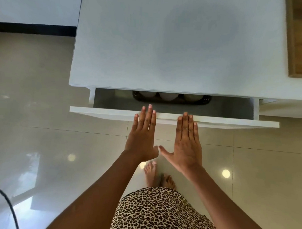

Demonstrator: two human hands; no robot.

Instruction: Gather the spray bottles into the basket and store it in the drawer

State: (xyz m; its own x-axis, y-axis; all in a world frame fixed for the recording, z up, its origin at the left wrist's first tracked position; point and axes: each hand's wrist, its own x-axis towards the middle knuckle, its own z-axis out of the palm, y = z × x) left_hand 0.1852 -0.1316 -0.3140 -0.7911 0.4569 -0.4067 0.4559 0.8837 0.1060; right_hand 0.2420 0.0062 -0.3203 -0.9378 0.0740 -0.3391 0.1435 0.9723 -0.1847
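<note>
Closing out the job: basket (171,100) already down in the drawer (173,117), tucked at 12 o'clock under the desk (170,43) edge, with 3 pale rounded bottle tops (168,96) just showing inside. Left hand (142,133) and right hand (188,140) flat, grip spread and empty, fingertips (149,108) resting on the drawer front. Remaining, by the look of it: pushing the partly open drawer fully shut.
</note>
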